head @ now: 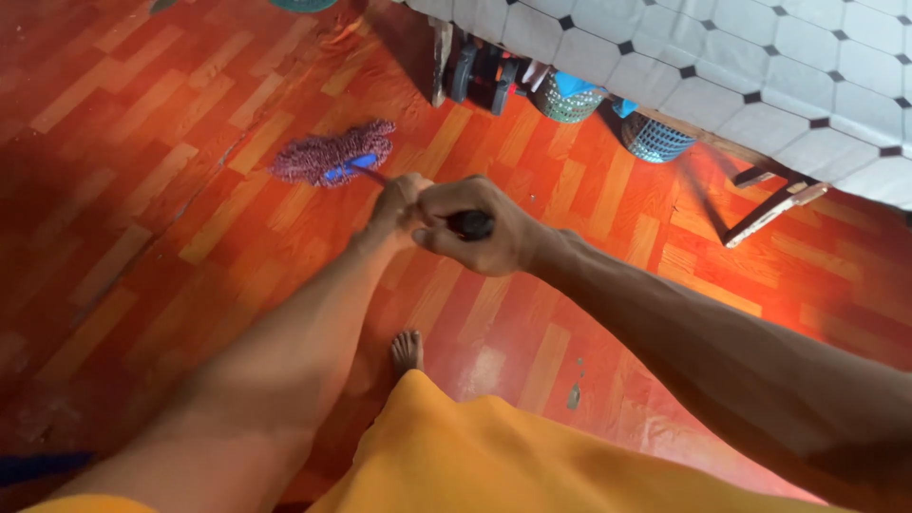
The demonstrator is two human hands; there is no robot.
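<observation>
I am mid-sweep with the mop: my right hand [480, 228] is closed tight round the black end of the handle [472, 224], and my left hand [397, 201] is wrapped round the shaft just beyond it. The purple mop head [334, 153] lies flat on the orange wooden floor [142, 190], well short of the tiled bed [760, 66]. I judge the next stroke needs a steady push towards the baskets [655, 138] under that bed

Home (wood-pattern floor [142, 171], dumbbells [480, 76])
</observation>
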